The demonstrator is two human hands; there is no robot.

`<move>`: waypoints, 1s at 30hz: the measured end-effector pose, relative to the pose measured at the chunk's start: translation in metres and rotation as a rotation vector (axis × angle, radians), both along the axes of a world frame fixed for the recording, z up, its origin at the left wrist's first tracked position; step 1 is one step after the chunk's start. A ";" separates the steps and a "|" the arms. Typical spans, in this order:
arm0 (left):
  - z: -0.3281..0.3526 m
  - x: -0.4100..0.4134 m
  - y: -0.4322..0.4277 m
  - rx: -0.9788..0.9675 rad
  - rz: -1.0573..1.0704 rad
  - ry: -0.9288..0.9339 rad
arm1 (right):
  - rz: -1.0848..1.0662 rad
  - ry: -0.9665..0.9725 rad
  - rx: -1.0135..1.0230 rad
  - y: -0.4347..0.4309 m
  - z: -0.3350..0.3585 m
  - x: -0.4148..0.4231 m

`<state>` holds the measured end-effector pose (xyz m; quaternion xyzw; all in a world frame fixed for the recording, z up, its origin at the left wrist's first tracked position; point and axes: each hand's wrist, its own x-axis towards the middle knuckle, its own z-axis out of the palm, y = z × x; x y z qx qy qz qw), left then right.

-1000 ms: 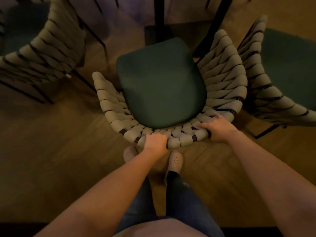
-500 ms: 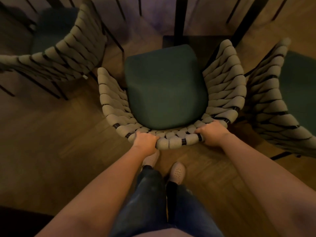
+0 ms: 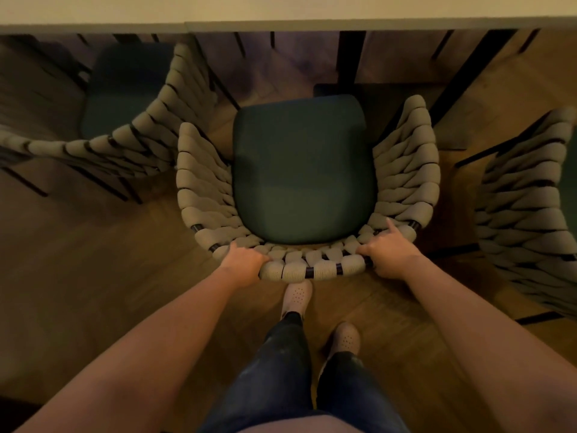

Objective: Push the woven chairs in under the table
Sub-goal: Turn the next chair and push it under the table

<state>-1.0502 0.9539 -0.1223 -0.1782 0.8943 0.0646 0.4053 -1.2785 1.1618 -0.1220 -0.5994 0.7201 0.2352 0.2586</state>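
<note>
A woven chair with thick beige rope sides and a dark green seat cushion stands right in front of me, its seat facing the table. My left hand grips the left part of its woven back rim. My right hand grips the right part of the rim, index finger stretched along the rope. The pale table edge runs across the top of the view, just beyond the front of the seat.
A second woven chair stands at the left, its seat partly under the table. A third woven chair is close on the right. A black table leg stands beyond the seat. My feet are on the wooden floor behind the chair.
The chair has slid forward toward the table and turned squarer to it. I have stepped after it, the table edge has come into view, and both hands stay on the back rim.
</note>
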 end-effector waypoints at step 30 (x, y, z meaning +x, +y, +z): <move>0.003 -0.038 -0.043 -0.051 -0.071 0.082 | -0.022 -0.023 0.060 -0.051 0.027 -0.048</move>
